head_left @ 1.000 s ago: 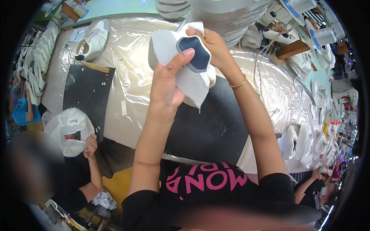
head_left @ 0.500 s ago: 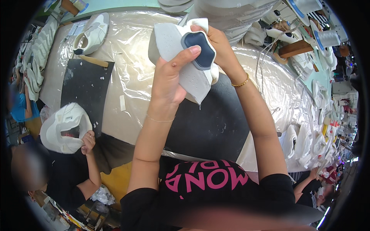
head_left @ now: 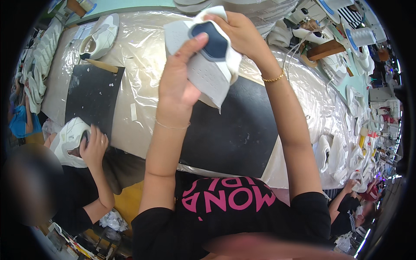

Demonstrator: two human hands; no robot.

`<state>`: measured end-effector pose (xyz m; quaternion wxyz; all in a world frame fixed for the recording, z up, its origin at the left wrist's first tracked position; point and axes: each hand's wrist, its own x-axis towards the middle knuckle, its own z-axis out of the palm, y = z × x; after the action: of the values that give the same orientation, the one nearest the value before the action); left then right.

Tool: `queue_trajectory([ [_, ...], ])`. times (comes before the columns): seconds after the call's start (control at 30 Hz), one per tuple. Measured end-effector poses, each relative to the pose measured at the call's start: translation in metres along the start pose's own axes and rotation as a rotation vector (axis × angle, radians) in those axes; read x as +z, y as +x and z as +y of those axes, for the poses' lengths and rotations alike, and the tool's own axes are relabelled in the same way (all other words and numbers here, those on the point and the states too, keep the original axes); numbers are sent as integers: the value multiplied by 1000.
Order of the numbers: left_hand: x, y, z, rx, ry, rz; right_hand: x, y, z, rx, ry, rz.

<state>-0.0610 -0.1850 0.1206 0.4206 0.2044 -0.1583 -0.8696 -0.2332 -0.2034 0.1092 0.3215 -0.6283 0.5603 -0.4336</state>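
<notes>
Over the far part of the table I hold up a white and light grey shoe upper (head_left: 211, 74) with dotted perforations and a dark navy heel patch (head_left: 216, 47). My left hand (head_left: 177, 80) is closed on its left side, with the thumb pressed on the navy patch. At the upper right edge my right hand (head_left: 242, 37) grips the padded white collar, its fingers partly hidden behind the material. The upper's lower corner points down, with a short thread or tip hanging from it.
Below my hands lies a black mat (head_left: 229, 130) on the plastic-covered table. Another black mat (head_left: 93, 93), a wooden-handled tool (head_left: 103, 66) and a white shoe upper (head_left: 100, 37) are to the left. At lower left a co-worker handles another upper (head_left: 69, 143). Thread spools (head_left: 362, 37) stand at right.
Both my hands and the shoe upper have shifted left and slightly up, and the upper is tilted a little differently. The co-worker's hand has moved over the opening of their upper.
</notes>
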Motion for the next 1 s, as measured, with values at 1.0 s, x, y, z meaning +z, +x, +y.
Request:
queue_trajectory([
  [1.0,-10,12,9,-31,-58,-5,9,21,22,-57,-13,-38],
])
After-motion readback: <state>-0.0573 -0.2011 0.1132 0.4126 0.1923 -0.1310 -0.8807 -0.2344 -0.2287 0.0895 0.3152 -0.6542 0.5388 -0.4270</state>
